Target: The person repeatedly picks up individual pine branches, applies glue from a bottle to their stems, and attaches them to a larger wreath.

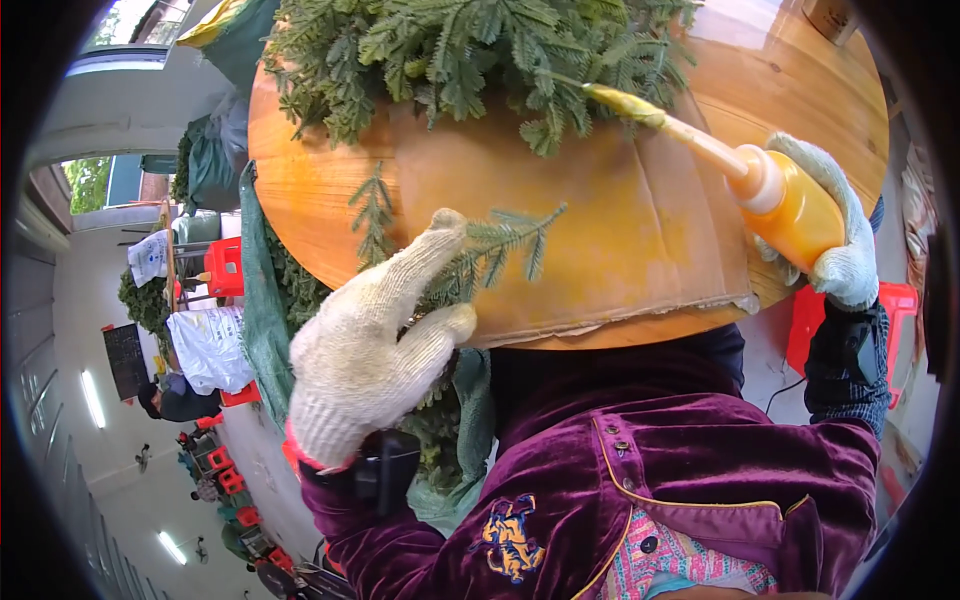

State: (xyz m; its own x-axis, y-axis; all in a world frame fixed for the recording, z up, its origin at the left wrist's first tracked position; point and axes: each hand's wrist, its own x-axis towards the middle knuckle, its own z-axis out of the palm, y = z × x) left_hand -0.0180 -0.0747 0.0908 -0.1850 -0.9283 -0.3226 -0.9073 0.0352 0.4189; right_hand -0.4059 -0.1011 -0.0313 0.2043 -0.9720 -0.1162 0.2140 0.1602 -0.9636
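Note:
My left hand [375,345], in a white knit glove, holds a small green fern-like sprig [497,247] by its stem over the near edge of a round wooden table [300,200]. My right hand [835,235], also gloved, grips an orange squeeze bottle [785,200] with a long yellowish nozzle [650,112] pointing up-left toward a big heap of green sprigs [470,55]. A sheet of brown cardboard [620,230] covers the table in front of me. Another loose sprig [375,212] lies on the wood beside it.
A green net sack [262,300] with more greenery hangs at the table's left edge. Red plastic stools [225,265] and white bags [205,345] stand on the floor to the left, where another person [175,398] crouches. A red stool [810,320] sits under my right arm.

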